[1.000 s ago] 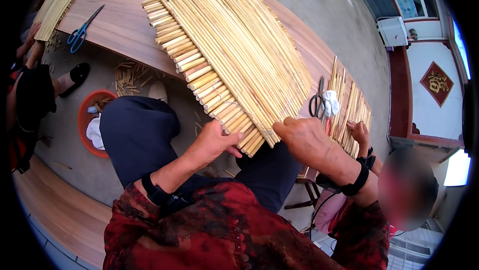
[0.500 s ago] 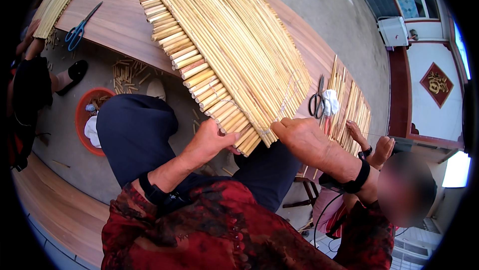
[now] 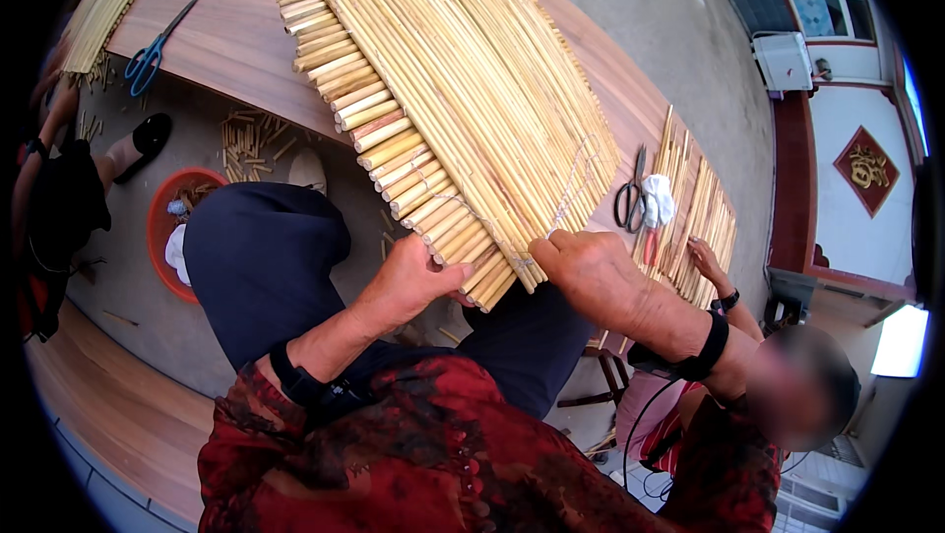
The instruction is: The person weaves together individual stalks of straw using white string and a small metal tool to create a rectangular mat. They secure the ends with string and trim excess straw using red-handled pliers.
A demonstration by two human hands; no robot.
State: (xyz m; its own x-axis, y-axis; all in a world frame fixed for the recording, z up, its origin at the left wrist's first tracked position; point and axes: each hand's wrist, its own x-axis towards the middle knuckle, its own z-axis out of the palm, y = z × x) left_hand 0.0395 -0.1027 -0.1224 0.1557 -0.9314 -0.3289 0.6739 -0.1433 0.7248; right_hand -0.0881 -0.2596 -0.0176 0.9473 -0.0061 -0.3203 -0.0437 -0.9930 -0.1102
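A stiff mat of straw-coloured reed stalks (image 3: 463, 90) lies over the table edge and reaches above my lap. A second layer of short, thicker stalk ends (image 3: 394, 159) shows along its left side. My left hand (image 3: 418, 277) grips the near corner, thumb on top and fingers curled beneath, mostly hidden. By the mat's near right corner my right hand (image 3: 596, 272) is closed in a pinch. Pale thin string (image 3: 566, 200) runs loosely over the stalks to its fingers; the fingertips themselves are partly hidden. More string crosses the stalk ends near my left hand.
Blue-handled scissors (image 3: 146, 65) lie at the table's left edge. Black scissors (image 3: 630, 196), a white cloth bundle (image 3: 658, 200) and loose reeds (image 3: 704, 213) lie to the right. A red basin (image 3: 162, 238) stands on the floor. Co-workers sit at both sides, one with a hand (image 3: 704, 259) on reeds.
My hands keep nearly the same hold on the mat. The right co-worker's raised hand has gone from sight, and that person's head has lowered slightly. The view has shifted a little.
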